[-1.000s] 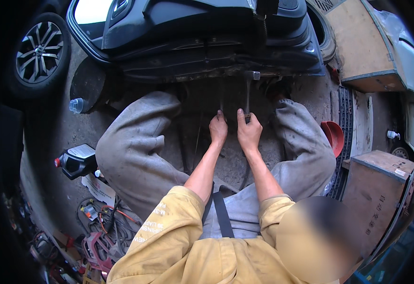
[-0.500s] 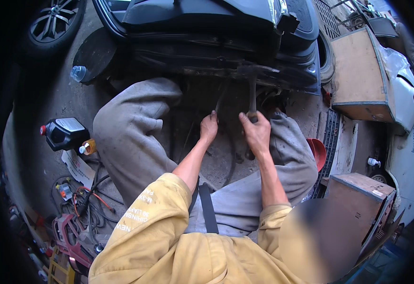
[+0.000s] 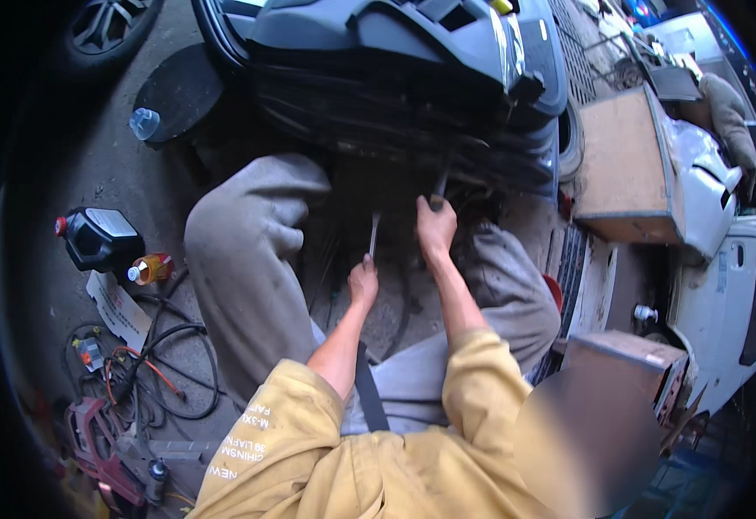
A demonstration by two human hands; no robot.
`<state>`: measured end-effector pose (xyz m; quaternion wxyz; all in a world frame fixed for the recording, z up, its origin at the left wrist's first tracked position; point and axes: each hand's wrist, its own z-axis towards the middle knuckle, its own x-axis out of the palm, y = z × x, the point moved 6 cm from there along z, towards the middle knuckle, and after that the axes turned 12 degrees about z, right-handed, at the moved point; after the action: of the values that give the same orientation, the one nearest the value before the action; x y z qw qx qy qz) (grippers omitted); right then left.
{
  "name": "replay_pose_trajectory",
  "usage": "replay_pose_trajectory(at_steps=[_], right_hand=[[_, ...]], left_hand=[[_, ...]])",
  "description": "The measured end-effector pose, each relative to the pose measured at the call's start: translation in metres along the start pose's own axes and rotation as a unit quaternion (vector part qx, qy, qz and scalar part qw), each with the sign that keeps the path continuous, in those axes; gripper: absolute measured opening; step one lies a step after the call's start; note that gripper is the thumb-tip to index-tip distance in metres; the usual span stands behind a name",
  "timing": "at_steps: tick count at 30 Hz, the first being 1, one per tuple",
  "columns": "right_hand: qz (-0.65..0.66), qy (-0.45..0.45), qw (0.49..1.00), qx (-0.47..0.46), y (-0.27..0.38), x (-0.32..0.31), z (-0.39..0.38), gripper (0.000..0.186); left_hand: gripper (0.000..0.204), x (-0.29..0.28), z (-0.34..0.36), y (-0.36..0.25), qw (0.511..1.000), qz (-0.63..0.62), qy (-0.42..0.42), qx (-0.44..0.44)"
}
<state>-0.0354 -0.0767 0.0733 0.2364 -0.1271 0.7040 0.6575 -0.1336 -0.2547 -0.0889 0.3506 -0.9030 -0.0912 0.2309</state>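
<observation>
My right hand [image 3: 436,227] is closed around the handle of a hammer [image 3: 442,180], which points away from me; its head blurs into the dark lower edge of a car door [image 3: 335,95]. In my left hand [image 3: 362,284] is a slim metal bar [image 3: 374,233], gripped near its close end. The bar's far tip stands short of the door edge, over the shadowed ground between my knees. The door lies across the far side with its grey and black inner panel facing up. What supports it is hidden in shadow.
Left of my knee stand a black jug [image 3: 101,240] and a small bottle of amber liquid [image 3: 151,268]. Tangled cables [image 3: 166,346] lie behind them. A clear bottle [image 3: 144,124] sits on a round black stool [image 3: 183,95]. At right are wooden boxes [image 3: 624,164] and a tyre [image 3: 571,143].
My left hand has drawn back towards me, pulling the bar's tip away from the door edge. The hammer and my right hand have shifted slightly left and away, while the whole view has tilted.
</observation>
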Motion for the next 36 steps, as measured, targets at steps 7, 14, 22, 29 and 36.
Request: replay_pose_trajectory(at_steps=[7,14,22,29,36], right_hand=[[0.281,-0.025,0.891,-0.356,0.275,-0.153,-0.029,0.026],[0.031,-0.141,0.909,-0.392,0.056,-0.069,-0.011,0.030],[0.223,0.022,0.970,-0.094,0.177,-0.085,-0.059,0.032],[0.326,0.056,0.769,-0.547,0.337,-0.263,0.049,0.028],[0.044,0.013,0.999,0.007,-0.041,0.006,-0.049,0.024]], left_hand=[[0.060,0.014,0.011,0.039,0.997,-0.035,0.006,-0.074],[0.060,0.020,-0.009,0.046,0.997,0.053,0.047,-0.026],[0.060,-0.010,-0.001,0.074,0.989,-0.025,-0.042,-0.137],[0.062,0.029,-0.003,0.092,0.984,-0.059,0.014,-0.167],[0.059,0.010,0.014,0.063,0.994,-0.069,-0.061,-0.063]])
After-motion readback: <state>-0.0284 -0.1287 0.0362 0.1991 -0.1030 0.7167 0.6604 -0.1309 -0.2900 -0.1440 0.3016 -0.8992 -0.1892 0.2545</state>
